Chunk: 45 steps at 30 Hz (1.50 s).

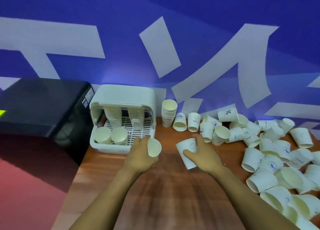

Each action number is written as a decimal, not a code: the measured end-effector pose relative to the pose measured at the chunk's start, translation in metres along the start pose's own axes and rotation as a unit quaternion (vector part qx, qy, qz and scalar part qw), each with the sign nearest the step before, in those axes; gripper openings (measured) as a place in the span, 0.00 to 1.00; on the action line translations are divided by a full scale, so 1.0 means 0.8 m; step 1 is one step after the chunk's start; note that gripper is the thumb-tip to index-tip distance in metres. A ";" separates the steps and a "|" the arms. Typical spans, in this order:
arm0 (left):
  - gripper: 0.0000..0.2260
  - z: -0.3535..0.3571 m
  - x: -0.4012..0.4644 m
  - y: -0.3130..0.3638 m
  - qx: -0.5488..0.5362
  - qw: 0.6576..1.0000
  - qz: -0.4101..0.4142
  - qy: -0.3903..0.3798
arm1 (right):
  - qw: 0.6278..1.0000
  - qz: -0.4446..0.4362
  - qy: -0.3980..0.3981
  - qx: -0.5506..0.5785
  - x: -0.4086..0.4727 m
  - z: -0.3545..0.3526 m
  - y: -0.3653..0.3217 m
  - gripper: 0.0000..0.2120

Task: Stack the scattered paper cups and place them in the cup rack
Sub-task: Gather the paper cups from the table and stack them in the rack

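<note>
Left hand (pixel 140 153) grips a plain cream paper cup (pixel 154 147), its mouth turned toward the right hand, presumably to receive the next one. Right hand (pixel 204 155) holds a white smiley-printed paper cup (pixel 187 151), base nearest that mouth (nesting seems intended). Just beyond the left grip stands the white plastic cup rack with raised lid (pixel 121 98), part-filled. Loose scattered white paper cups (pixel 270 160) lie outboard of the right grip.

Bare wooden table (pixel 173 186) lies open in the near middle. Scattered cups (pixel 270 153) crowd the right side; a cup stack (pixel 168 114) stands just beside the cup rack (pixel 121 98), whose front opening faces the bare table.
</note>
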State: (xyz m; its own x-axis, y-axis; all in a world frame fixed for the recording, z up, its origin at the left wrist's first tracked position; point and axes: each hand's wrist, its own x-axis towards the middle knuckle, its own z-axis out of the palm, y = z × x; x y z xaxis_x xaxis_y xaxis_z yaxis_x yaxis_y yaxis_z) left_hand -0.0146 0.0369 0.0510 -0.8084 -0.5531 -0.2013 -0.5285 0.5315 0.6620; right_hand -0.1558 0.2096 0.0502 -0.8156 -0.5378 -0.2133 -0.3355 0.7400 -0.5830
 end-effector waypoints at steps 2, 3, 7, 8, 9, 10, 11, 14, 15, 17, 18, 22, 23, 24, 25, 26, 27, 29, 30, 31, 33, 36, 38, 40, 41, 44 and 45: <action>0.28 -0.025 0.001 -0.028 -0.011 1.000 0.007 0.006 | 1.000 -0.003 0.000 0.012 -0.002 0.023 -0.033 0.34; 0.28 -0.036 0.001 -0.041 -0.013 1.000 0.008 0.003 | 1.000 -0.003 -0.003 0.013 -0.003 0.035 -0.048 0.36; 0.33 -0.079 0.004 -0.086 0.009 1.000 0.004 -0.008 | 1.000 -0.015 -0.007 0.012 -0.004 0.078 -0.099 0.38; 0.35 -0.089 0.005 -0.095 0.015 1.000 0.000 -0.009 | 1.000 -0.020 -0.010 0.013 -0.003 0.088 -0.109 0.38; 0.36 -0.099 0.006 -0.104 0.020 1.000 -0.005 -0.010 | 1.000 -0.023 -0.016 0.012 -0.003 0.096 -0.120 0.37; 0.36 -0.108 0.007 -0.112 0.022 1.000 -0.008 -0.011 | 0.999 -0.027 -0.021 0.011 -0.002 0.103 -0.131 0.37; 0.37 -0.117 0.009 -0.120 0.020 1.000 -0.011 -0.009 | 0.999 -0.032 -0.025 0.012 -0.001 0.110 -0.141 0.36; 0.37 -0.146 0.018 -0.138 0.000 1.000 -0.014 0.023 | 0.998 -0.052 -0.033 0.025 0.010 0.126 -0.166 0.37; 0.36 -0.154 0.022 -0.142 -0.005 0.999 -0.017 0.038 | 0.997 -0.058 -0.040 0.024 0.015 0.130 -0.173 0.38; 0.36 -0.171 0.029 -0.149 -0.009 0.997 -0.028 0.064 | 0.996 -0.073 -0.052 0.019 0.027 0.135 -0.186 0.37; 0.37 -0.177 0.033 -0.152 -0.006 0.997 -0.032 0.074 | 0.995 -0.085 -0.051 0.018 0.033 0.138 -0.192 0.36; 0.35 -0.189 0.055 -0.166 0.000 0.994 -0.044 0.097 | 0.994 -0.097 -0.031 0.046 0.055 0.154 -0.215 0.37; 0.34 -0.189 0.060 -0.169 -0.001 0.994 -0.043 0.103 | 0.994 -0.093 -0.028 0.055 0.059 0.160 -0.220 0.38; 0.33 -0.188 0.065 -0.173 0.000 0.993 -0.041 0.108 | 0.993 -0.095 -0.025 0.064 0.062 0.166 -0.224 0.39; 0.33 -0.186 0.070 -0.176 0.002 0.993 -0.042 0.112 | 0.992 -0.096 -0.022 0.074 0.066 0.173 -0.227 0.39; 0.34 -0.185 0.075 -0.178 0.005 0.993 -0.044 0.113 | 0.991 -0.097 -0.016 0.086 0.071 0.179 -0.230 0.39; 0.35 -0.183 0.080 -0.181 0.009 0.993 -0.048 0.111 | 0.991 -0.092 -0.007 0.098 0.074 0.185 -0.233 0.39; 0.35 -0.178 0.091 -0.186 0.020 0.993 -0.051 0.104 | 0.991 -0.079 0.006 0.104 0.081 0.193 -0.237 0.39; 0.34 -0.175 0.095 -0.188 0.028 0.993 -0.050 0.101 | 0.993 -0.074 0.007 0.096 0.085 0.197 -0.238 0.39; 0.34 -0.171 0.099 -0.190 0.035 0.993 -0.051 0.097 | 0.994 -0.073 0.008 0.085 0.089 0.202 -0.238 0.39; 0.34 -0.164 0.104 -0.192 0.045 0.994 -0.052 0.089 | 0.995 -0.073 0.012 0.073 0.095 0.210 -0.238 0.38; 0.34 -0.153 0.110 -0.196 0.056 0.994 -0.048 0.078 | 0.995 -0.068 0.012 0.075 0.103 0.220 -0.235 0.39; 0.34 -0.147 0.115 -0.199 0.070 0.994 -0.046 0.068 | 0.995 -0.066 0.006 0.071 0.108 0.224 -0.231 0.39; 0.33 -0.142 0.119 -0.204 0.084 0.994 -0.046 0.059 | 0.996 -0.059 -0.002 0.064 0.112 0.228 -0.225 0.40; 0.33 -0.140 0.122 -0.206 0.088 0.993 -0.048 0.057 | 0.996 -0.058 -0.007 0.062 0.113 0.229 -0.222 0.40; 0.34 -0.135 0.129 -0.210 0.103 0.992 -0.051 0.056 | 0.997 -0.053 -0.016 0.050 0.116 0.236 -0.214 0.40; 0.34 -0.132 0.132 -0.212 0.111 0.991 -0.051 0.054 | 0.998 -0.048 -0.019 0.046 0.117 0.239 -0.212 0.40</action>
State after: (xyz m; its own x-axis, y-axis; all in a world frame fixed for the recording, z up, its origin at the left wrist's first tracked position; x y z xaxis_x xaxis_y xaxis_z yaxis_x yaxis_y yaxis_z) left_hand 0.0171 -0.1791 -0.0060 -0.7215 -0.6703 -0.1735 -0.6601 0.5902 0.4647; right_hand -0.0854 -0.0434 -0.0207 -0.7622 -0.6214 -0.1813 -0.3662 0.6449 -0.6709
